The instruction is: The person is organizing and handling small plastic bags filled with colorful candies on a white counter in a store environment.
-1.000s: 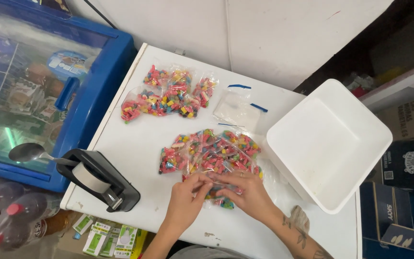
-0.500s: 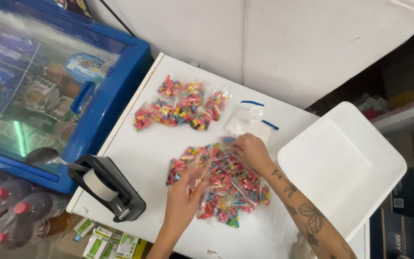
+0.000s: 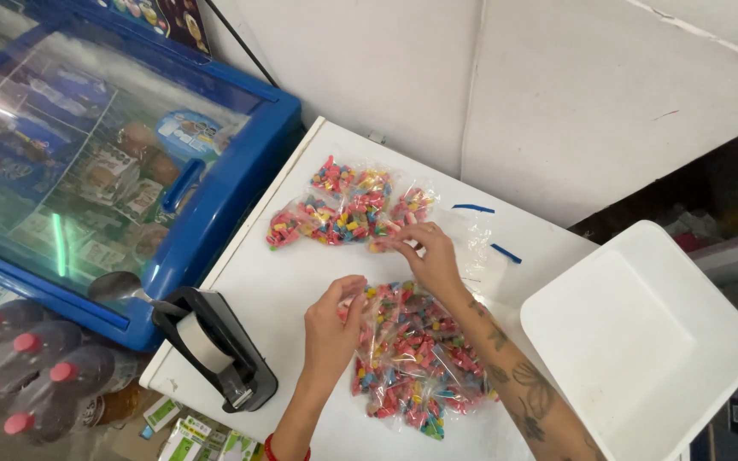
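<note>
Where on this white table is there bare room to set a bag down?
Bare patches: between the tape dispenser and the far candy bags, and the table's left edge. Crowded: the near candy pile under both hands, beside the white tub.

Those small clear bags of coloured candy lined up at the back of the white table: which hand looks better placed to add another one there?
The right hand, probably: its fingers already touch the back row of small clear candy bags. The left hand rests farther forward, at the edge of the near heap of candy bags.
</note>
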